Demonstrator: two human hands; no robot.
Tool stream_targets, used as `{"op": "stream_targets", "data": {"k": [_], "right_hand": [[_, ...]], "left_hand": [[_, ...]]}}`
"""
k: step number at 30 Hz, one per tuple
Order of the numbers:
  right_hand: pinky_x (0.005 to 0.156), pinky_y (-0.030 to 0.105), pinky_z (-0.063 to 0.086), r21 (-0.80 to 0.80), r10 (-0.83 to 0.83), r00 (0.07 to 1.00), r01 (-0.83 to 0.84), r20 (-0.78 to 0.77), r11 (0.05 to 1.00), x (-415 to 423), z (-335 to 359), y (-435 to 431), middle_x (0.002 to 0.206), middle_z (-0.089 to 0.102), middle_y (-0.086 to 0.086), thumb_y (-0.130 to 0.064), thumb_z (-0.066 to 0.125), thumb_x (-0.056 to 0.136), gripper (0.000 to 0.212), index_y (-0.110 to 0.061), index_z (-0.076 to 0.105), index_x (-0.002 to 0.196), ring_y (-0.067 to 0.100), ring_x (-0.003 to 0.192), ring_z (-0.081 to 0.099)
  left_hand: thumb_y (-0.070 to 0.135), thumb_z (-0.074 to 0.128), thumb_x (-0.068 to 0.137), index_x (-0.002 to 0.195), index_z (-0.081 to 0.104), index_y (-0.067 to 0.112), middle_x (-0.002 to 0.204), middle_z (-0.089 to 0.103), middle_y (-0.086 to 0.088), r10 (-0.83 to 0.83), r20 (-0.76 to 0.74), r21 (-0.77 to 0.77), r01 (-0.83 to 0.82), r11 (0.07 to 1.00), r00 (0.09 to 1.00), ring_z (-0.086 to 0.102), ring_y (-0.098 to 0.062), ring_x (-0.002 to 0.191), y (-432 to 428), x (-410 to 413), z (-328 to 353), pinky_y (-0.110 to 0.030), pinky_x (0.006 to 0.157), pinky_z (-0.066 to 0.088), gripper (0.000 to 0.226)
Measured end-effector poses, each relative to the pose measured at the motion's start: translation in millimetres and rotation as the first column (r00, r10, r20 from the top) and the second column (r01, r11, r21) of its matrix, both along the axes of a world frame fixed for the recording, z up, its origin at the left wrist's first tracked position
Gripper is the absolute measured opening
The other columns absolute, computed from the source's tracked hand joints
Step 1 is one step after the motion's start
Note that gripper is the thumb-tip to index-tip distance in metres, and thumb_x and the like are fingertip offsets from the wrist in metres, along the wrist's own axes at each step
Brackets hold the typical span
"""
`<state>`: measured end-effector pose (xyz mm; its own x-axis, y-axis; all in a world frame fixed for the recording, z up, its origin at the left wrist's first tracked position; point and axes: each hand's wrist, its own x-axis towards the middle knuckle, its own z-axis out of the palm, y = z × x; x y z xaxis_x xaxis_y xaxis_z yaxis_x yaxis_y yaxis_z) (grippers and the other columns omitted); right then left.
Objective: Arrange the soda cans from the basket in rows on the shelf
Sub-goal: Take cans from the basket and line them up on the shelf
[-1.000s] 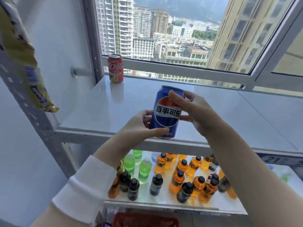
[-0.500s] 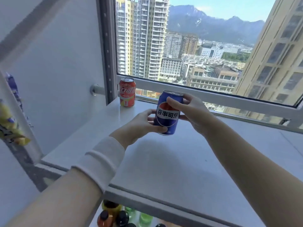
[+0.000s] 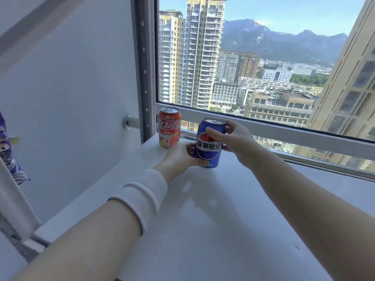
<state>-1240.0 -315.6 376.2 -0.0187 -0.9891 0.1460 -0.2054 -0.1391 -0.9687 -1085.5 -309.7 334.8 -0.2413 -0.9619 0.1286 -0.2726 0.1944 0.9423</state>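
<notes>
A blue Pepsi can (image 3: 209,148) stands upright at the back of the white shelf top (image 3: 213,220), its base on or just above the surface. Both hands hold it: my left hand (image 3: 180,157) grips its lower left side, my right hand (image 3: 236,140) wraps the upper right side with the thumb across the front. A red cola can (image 3: 169,127) stands upright in the back left corner, a short gap to the left of the blue can. The basket is out of view.
A window frame (image 3: 284,134) runs along the back edge of the shelf. A white wall (image 3: 71,98) with a small metal rod (image 3: 129,122) closes the left side. A snack packet (image 3: 10,157) hangs at the far left by the shelf post.
Both hands carried the blue can forward, from above the shelf's front edge to the back, beside the red can. My view rose, so the lower shelf of bottles dropped out of sight.
</notes>
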Motion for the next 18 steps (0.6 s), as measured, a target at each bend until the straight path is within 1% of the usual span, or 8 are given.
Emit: {"op": "stream_targets", "data": {"k": [3, 5, 7, 8, 11, 14, 18], "right_hand": [[0.086, 0.038, 0.055, 0.014, 0.009, 1.0, -0.009, -0.017, 1.0, 4, -3, -16, 0.11, 0.066, 0.005, -0.022, 0.074, 0.077, 0.047, -0.013, 0.058, 0.12, 0.022, 0.1, 0.063], [0.087, 0.039, 0.054, 0.017, 0.023, 0.999, -0.022, -0.025, 1.0, 5, -4, -24, 0.111, 0.066, 0.004, -0.021, 0.075, 0.077, 0.048, -0.014, 0.057, 0.121, 0.022, 0.101, 0.063], [0.085, 0.038, 0.055, 0.02, 0.032, 0.999, -0.031, -0.018, 0.999, 7, -5, -32, 0.111, 0.065, 0.004, -0.019, 0.075, 0.077, 0.05, -0.013, 0.056, 0.123, 0.022, 0.101, 0.063], [0.084, 0.037, 0.055, 0.024, 0.032, 0.999, -0.032, -0.014, 0.999, 8, -5, -36, 0.112, 0.065, 0.004, -0.018, 0.075, 0.077, 0.051, -0.013, 0.055, 0.124, 0.022, 0.101, 0.063], [0.082, 0.035, 0.055, 0.035, 0.037, 0.999, -0.037, -0.002, 0.999, 9, -7, -44, 0.112, 0.065, 0.004, -0.018, 0.075, 0.077, 0.051, -0.013, 0.055, 0.124, 0.021, 0.099, 0.063], [0.084, 0.037, 0.054, 0.034, 0.042, 0.999, -0.042, 0.014, 0.999, 12, -8, -51, 0.112, 0.064, 0.004, -0.018, 0.074, 0.077, 0.049, -0.013, 0.055, 0.123, 0.023, 0.101, 0.063], [0.086, 0.041, 0.054, 0.015, 0.046, 0.999, -0.046, 0.03, 0.999, 17, -9, -61, 0.111, 0.063, 0.003, -0.016, 0.074, 0.078, 0.04, -0.019, 0.055, 0.113, 0.025, 0.101, 0.062]], "left_hand": [[-0.001, 0.077, 0.068, 0.108, 0.062, 0.012, 0.097, 0.065, 0.0, 0.034, 0.002, -0.013, -0.034, 0.999, 0.999, 0.062, -0.008, 0.086, -9, 2, -3, -0.012, 0.073, 0.048, 0.045], [0.001, 0.078, 0.068, 0.113, 0.061, 0.009, 0.1, 0.066, -0.002, 0.064, 0.006, -0.011, -0.064, 0.998, 0.998, 0.061, -0.012, 0.09, -15, 1, -5, -0.013, 0.074, 0.047, 0.049], [0.001, 0.077, 0.069, 0.113, 0.062, 0.008, 0.099, 0.066, -0.001, 0.098, 0.004, -0.005, -0.098, 0.995, 0.995, 0.06, -0.012, 0.089, -18, 0, -7, -0.013, 0.071, 0.046, 0.047], [0.002, 0.077, 0.069, 0.111, 0.063, 0.008, 0.1, 0.067, -0.001, 0.115, 0.002, -0.002, -0.115, 0.993, 0.993, 0.06, -0.012, 0.088, -20, -1, -8, -0.016, 0.072, 0.045, 0.045], [0.005, 0.078, 0.069, 0.109, 0.065, 0.009, 0.103, 0.068, -0.004, 0.166, 0.003, -0.007, -0.166, 0.986, 0.986, 0.06, -0.013, 0.088, -25, -4, -11, -0.023, 0.079, 0.043, 0.043], [0.009, 0.079, 0.069, 0.11, 0.065, 0.009, 0.104, 0.068, -0.005, 0.231, 0.045, -0.029, -0.23, 0.973, 0.972, 0.06, -0.016, 0.091, -32, -4, -13, -0.025, 0.082, 0.044, 0.043], [0.016, 0.08, 0.069, 0.107, 0.065, 0.008, 0.104, 0.068, -0.004, 0.324, 0.088, -0.055, -0.32, 0.946, 0.942, 0.061, -0.018, 0.091, -39, -6, -15, -0.028, 0.082, 0.047, 0.042]]}}
